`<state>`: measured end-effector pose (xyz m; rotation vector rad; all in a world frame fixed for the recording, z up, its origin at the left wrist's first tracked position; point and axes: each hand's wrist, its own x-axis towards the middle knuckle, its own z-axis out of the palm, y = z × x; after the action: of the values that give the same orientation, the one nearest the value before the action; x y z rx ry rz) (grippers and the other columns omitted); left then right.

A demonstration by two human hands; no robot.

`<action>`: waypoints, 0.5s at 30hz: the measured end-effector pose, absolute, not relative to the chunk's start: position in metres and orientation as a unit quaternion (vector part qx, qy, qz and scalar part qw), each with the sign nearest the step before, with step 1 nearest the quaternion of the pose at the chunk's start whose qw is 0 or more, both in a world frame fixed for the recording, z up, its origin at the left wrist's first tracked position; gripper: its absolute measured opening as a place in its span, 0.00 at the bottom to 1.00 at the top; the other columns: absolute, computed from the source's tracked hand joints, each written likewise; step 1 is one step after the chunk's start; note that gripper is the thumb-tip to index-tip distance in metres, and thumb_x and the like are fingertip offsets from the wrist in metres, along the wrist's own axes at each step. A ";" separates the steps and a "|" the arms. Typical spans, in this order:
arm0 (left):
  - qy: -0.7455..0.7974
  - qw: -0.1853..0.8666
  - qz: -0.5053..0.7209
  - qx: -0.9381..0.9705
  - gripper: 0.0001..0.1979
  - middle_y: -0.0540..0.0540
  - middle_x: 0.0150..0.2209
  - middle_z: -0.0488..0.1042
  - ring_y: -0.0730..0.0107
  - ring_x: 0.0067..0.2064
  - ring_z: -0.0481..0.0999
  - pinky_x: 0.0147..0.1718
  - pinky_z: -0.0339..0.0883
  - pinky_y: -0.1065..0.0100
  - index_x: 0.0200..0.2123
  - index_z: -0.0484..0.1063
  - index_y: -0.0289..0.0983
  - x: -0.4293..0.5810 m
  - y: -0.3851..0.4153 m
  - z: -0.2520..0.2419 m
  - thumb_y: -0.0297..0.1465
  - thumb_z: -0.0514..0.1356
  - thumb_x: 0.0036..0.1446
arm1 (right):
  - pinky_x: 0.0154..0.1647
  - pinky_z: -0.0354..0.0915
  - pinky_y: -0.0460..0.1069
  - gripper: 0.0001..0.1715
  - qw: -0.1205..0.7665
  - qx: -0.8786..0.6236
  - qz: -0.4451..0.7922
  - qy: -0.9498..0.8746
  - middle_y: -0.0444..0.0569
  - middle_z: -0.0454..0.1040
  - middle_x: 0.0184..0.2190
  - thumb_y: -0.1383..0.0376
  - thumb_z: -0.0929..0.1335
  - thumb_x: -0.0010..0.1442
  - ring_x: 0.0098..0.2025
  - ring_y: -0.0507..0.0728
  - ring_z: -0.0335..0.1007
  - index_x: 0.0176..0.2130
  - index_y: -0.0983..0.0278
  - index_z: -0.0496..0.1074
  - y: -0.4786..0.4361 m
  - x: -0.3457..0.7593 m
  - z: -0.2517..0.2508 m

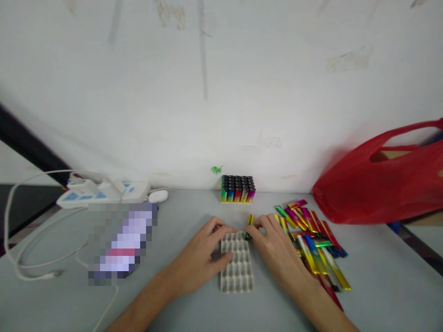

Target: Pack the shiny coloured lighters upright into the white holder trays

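A pale moulded tray (237,265) with rows of small hollows lies on the table before me. My left hand (204,253) grips its left side, fingers curled at the far left corner and the thumb resting over the hollows. At the far right corner, my right hand (268,237) pinches a shiny yellow-and-green lighter (251,218) between thumb and fingers. That lighter is partly covered by the fingers. Loose metallic-coloured lighters (313,253) lie in a heap just right of my right hand. Against the wall stands a packed block of lighters (238,190) with black tops.
On the left are a power strip (104,192) with plugs, a white earbud case (158,196), a blurred-out phone (126,242) and loose white cables (38,277). A red bag (377,189) sits at the back right. The wall (242,92) closes off the far side.
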<state>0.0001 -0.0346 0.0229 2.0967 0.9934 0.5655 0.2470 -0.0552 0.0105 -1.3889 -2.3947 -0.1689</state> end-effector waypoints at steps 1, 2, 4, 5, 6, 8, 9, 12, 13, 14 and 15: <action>0.386 0.371 0.220 0.815 0.25 0.44 0.57 0.71 0.56 0.59 0.75 0.56 0.77 0.60 0.66 0.74 0.49 0.000 -0.034 0.023 0.25 0.65 0.69 | 0.45 0.74 0.59 0.14 0.180 -0.494 -0.064 -0.848 0.55 0.75 0.44 0.77 0.75 0.66 0.46 0.66 0.71 0.49 0.63 0.80 -0.055 0.248 0.010; 0.386 0.374 0.220 0.814 0.25 0.44 0.57 0.71 0.56 0.59 0.75 0.53 0.78 0.62 0.66 0.74 0.48 0.000 -0.034 0.023 0.24 0.65 0.68 | 0.44 0.74 0.59 0.14 0.181 -0.495 -0.066 -0.847 0.55 0.75 0.44 0.78 0.75 0.66 0.46 0.66 0.71 0.48 0.63 0.80 -0.054 0.248 0.009; 0.387 0.380 0.219 0.811 0.26 0.44 0.58 0.71 0.56 0.59 0.75 0.48 0.78 0.65 0.66 0.74 0.48 0.000 -0.034 0.022 0.24 0.65 0.68 | 0.46 0.74 0.60 0.14 0.204 -0.498 -0.072 -0.840 0.56 0.75 0.45 0.78 0.75 0.66 0.47 0.67 0.72 0.48 0.63 0.79 -0.052 0.249 0.006; 0.387 0.381 0.218 0.811 0.26 0.44 0.58 0.71 0.57 0.59 0.75 0.47 0.78 0.66 0.66 0.74 0.49 -0.001 -0.034 0.022 0.24 0.65 0.69 | 0.48 0.73 0.61 0.13 0.226 -0.500 -0.072 -0.833 0.57 0.76 0.47 0.77 0.74 0.68 0.49 0.68 0.72 0.49 0.63 0.79 -0.052 0.249 0.004; 0.388 0.382 0.217 0.810 0.26 0.44 0.58 0.71 0.57 0.59 0.75 0.45 0.78 0.67 0.66 0.74 0.49 -0.001 -0.034 0.021 0.24 0.65 0.69 | 0.50 0.73 0.62 0.12 0.254 -0.503 -0.064 -0.824 0.58 0.76 0.49 0.76 0.73 0.69 0.51 0.69 0.73 0.50 0.63 0.78 -0.052 0.249 0.003; 0.389 0.383 0.214 0.810 0.26 0.44 0.58 0.71 0.57 0.58 0.75 0.42 0.78 0.68 0.66 0.73 0.49 -0.001 -0.033 0.018 0.25 0.65 0.69 | 0.54 0.73 0.61 0.10 0.316 -0.509 -0.010 -0.801 0.58 0.78 0.51 0.73 0.69 0.74 0.53 0.68 0.75 0.53 0.62 0.75 -0.053 0.247 0.002; 0.390 0.383 0.215 0.809 0.26 0.45 0.58 0.71 0.58 0.58 0.76 0.42 0.78 0.68 0.66 0.73 0.49 -0.001 -0.033 0.017 0.25 0.65 0.69 | 0.53 0.74 0.59 0.10 0.346 -0.511 0.032 -0.786 0.57 0.79 0.50 0.71 0.68 0.76 0.52 0.66 0.77 0.54 0.62 0.74 -0.055 0.246 0.002; 0.387 0.371 0.227 0.813 0.25 0.45 0.58 0.72 0.58 0.58 0.76 0.53 0.77 0.63 0.65 0.74 0.50 0.000 -0.032 0.015 0.25 0.66 0.69 | 0.51 0.74 0.54 0.11 0.408 -0.536 0.172 -0.719 0.53 0.80 0.46 0.65 0.64 0.79 0.48 0.62 0.80 0.57 0.61 0.72 -0.063 0.241 0.010; 0.384 0.365 0.233 0.816 0.25 0.46 0.58 0.72 0.58 0.59 0.76 0.58 0.75 0.60 0.65 0.74 0.50 0.001 -0.032 0.015 0.24 0.66 0.68 | 0.53 0.73 0.54 0.13 0.420 -0.545 0.212 -0.694 0.53 0.81 0.47 0.63 0.63 0.80 0.49 0.62 0.80 0.57 0.61 0.72 -0.066 0.239 0.013; 0.383 0.360 0.237 0.817 0.25 0.46 0.58 0.72 0.58 0.59 0.76 0.62 0.73 0.58 0.64 0.75 0.49 0.001 -0.033 0.015 0.24 0.66 0.68 | 0.55 0.72 0.54 0.15 0.430 -0.550 0.247 -0.672 0.53 0.81 0.50 0.60 0.62 0.81 0.52 0.62 0.79 0.59 0.60 0.73 -0.069 0.237 0.016; 0.384 0.356 0.240 0.818 0.25 0.45 0.57 0.72 0.57 0.59 0.76 0.64 0.72 0.57 0.64 0.75 0.49 0.002 -0.033 0.015 0.24 0.66 0.68 | 0.58 0.71 0.53 0.17 0.438 -0.550 0.280 -0.653 0.53 0.81 0.52 0.57 0.62 0.81 0.55 0.62 0.78 0.60 0.59 0.74 -0.071 0.236 0.018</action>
<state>0.0021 -0.0333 0.0152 2.1112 0.9910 0.6186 0.2361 -0.0710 0.0184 -1.3686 -1.6246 0.6956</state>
